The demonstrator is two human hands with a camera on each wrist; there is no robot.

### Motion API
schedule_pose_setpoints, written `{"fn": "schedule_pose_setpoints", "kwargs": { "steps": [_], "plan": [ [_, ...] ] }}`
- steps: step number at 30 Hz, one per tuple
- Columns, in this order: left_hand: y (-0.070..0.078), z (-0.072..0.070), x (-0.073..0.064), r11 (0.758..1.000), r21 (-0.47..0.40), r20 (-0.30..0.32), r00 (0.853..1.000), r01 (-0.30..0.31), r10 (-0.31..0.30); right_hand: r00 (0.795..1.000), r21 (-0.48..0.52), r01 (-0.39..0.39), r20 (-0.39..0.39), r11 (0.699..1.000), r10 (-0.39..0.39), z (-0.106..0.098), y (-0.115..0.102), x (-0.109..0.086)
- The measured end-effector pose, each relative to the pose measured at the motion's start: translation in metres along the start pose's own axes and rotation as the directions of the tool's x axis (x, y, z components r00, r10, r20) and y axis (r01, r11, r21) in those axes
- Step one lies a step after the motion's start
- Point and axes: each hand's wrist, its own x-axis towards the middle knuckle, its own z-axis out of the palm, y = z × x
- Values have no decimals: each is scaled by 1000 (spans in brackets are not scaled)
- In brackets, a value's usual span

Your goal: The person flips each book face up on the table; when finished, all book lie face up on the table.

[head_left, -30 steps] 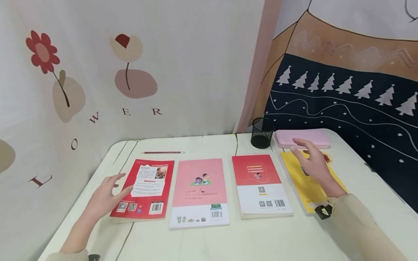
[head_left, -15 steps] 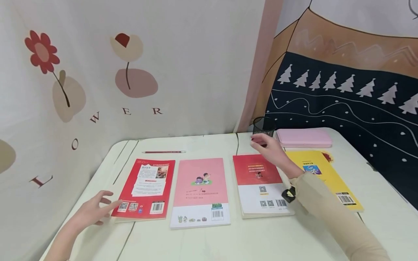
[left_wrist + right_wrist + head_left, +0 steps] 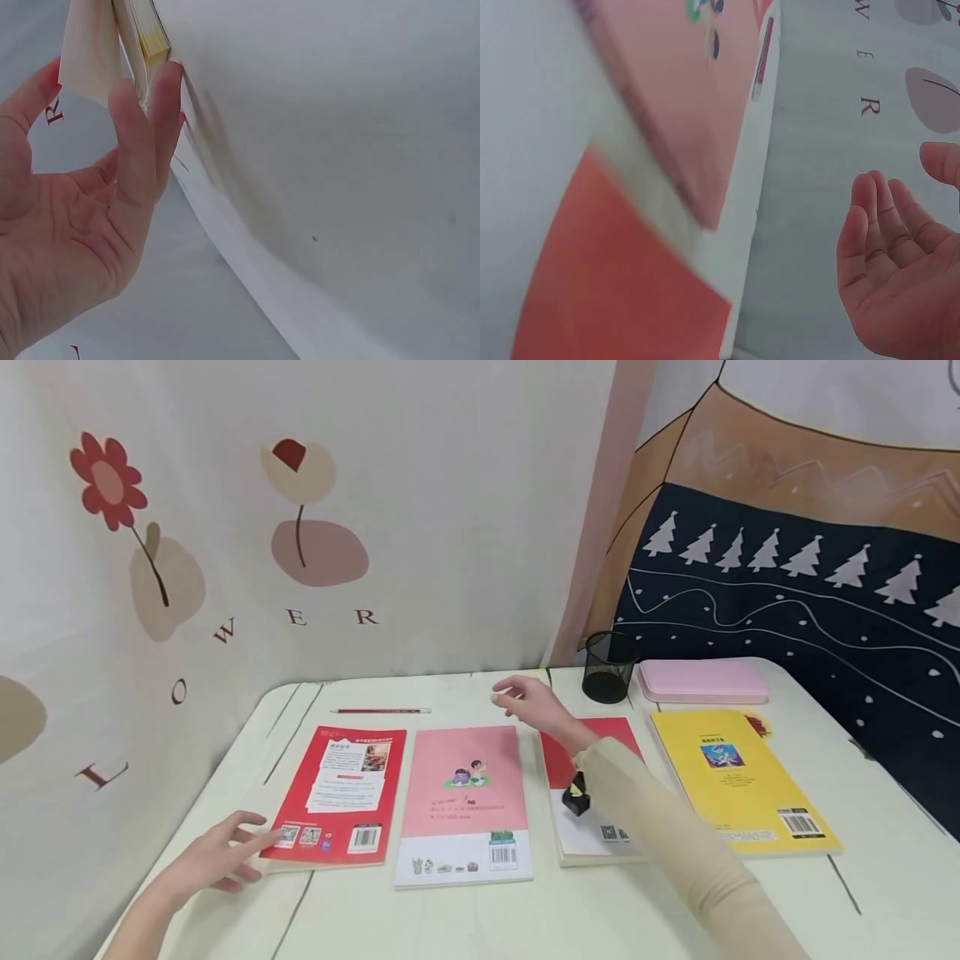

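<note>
My left hand [image 3: 213, 860] is at the lower left corner of a red book [image 3: 348, 785], thumb over the corner and fingers loosely spread. In the left wrist view the fingertips sit right by the pages of that book [image 3: 94, 52]. My right hand [image 3: 534, 703] hovers bare and loosely curved behind a pink book [image 3: 457, 777] and a red-and-white book [image 3: 558, 760]. The sleeve partly hides the latter. In the right wrist view the right palm [image 3: 900, 277] shows with nothing in it. A yellow book [image 3: 757, 810] lies flat at the right end of the row.
A pencil [image 3: 382, 711] lies behind the red and pink books. A black mesh pen holder [image 3: 607, 681] stands at the back, beside a pink pencil case [image 3: 705, 681]. Printed curtains [image 3: 457, 527] hang along the table's far edge.
My right hand has swept left from over the yellow book, past the red-and-white book, toward the pink one. My left hand has come down and nearer to me at the red book's corner.
</note>
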Motion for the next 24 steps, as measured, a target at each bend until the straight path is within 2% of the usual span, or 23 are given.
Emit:
{"fn": "schedule_pose_setpoints", "kwargs": {
  "steps": [9,14,21,24],
  "plan": [
    [2,2,-6,995,-100,29,1000,-3,6,998,111,5,69,994,-13,53,-5,23],
    [2,4,-4,992,-124,31,999,-17,20,994,147,0,108,989,-16,77,-7,30],
    [-1,3,-3,989,-143,45,999,-25,32,990,209,-69,135,976,41,111,-15,34],
    [-2,4,-3,988,-155,59,998,-23,32,988,202,-89,139,975,61,122,-17,36]
  ]
}}
